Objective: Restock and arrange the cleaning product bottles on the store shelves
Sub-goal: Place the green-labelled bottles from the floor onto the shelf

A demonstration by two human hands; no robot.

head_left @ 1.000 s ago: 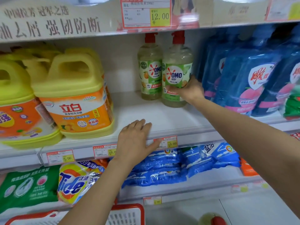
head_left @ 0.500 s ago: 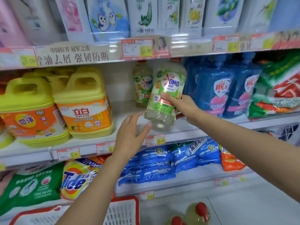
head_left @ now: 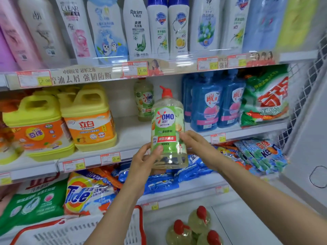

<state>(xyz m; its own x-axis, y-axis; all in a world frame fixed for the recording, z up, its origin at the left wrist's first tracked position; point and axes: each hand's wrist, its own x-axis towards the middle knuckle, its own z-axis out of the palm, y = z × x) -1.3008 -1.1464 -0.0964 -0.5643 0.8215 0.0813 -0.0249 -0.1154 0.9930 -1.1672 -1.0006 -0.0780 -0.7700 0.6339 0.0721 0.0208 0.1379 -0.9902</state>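
The person holds a clear bottle (head_left: 167, 124) of dish soap in both hands, out in front of the middle shelf (head_left: 131, 133) and not resting on it. The left hand (head_left: 145, 160) cups the lower left side, fingers curled round behind and the thumb (head_left: 158, 149) laid across the front near the bottom of the green label. The right hand (head_left: 194, 142) grips the right side a little higher, with its fingertips (head_left: 182, 136) pressed on the label's edge; how far its other fingers wrap behind, I cannot tell. The bottle stands upright, long axis straight up and down, its red cap (head_left: 166, 91) on top with the spout tipped to the left and the label facing the person. A second matching bottle (head_left: 143, 99) stands at the back of the shelf, just behind and left of it, between the yellow jugs (head_left: 88, 119) and the blue pouches (head_left: 207, 103). Three more bottles (head_left: 192, 228) stand on the floor below, near a red and white basket (head_left: 79, 230)
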